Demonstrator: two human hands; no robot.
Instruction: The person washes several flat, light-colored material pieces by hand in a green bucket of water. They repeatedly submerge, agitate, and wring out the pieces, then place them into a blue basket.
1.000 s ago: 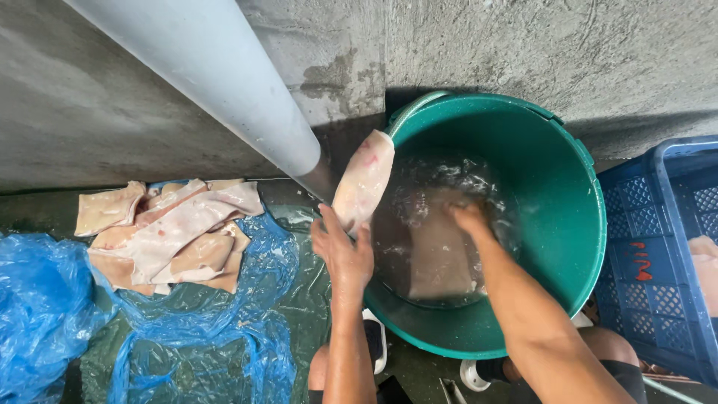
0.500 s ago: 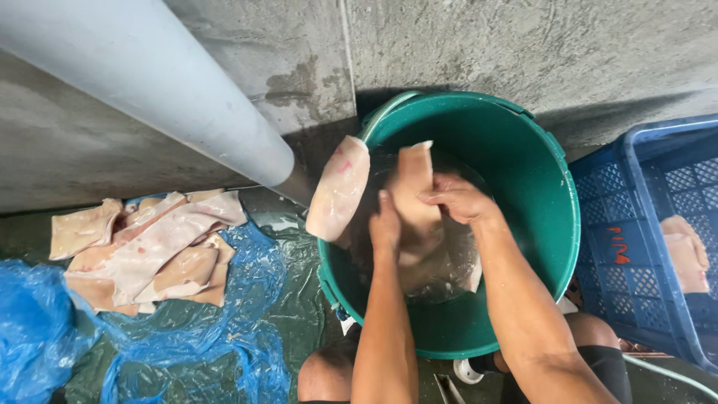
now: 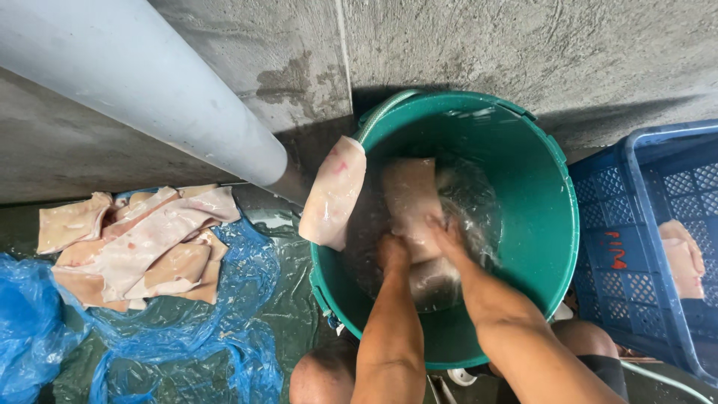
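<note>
Two hands work inside a green bucket (image 3: pixel 557 224) seen from the head camera, and both are sunk in the water around a pale slab of skin (image 3: pixel 410 196). The left hand (image 3: pixel 392 252) presses on the slab's near end and the right hand (image 3: pixel 447 233) lies just beside it on the slab; the churned water blurs the fingers, so I cannot tell whether they are spread or closed on it. One more pale piece (image 3: pixel 333 192) hangs over the bucket's left rim, half inside and half out. The bucket stands tight against a concrete wall (image 3: pixel 523 45) at the back, with a grey pipe (image 3: pixel 142 82) slanting down to end just beside its left rim, so room is narrow there. On the right, a blue crate (image 3: pixel 636 247) stands close to the bucket wall, and another pale piece (image 3: pixel 684 258) lies inside it. To the left the floor opens out: a blue plastic sheet (image 3: pixel 187 337) is spread there, and a pile of skin pieces (image 3: pixel 134 243) rests on it, well apart from the bucket. The person's knees sit at the bucket's near edge.
</note>
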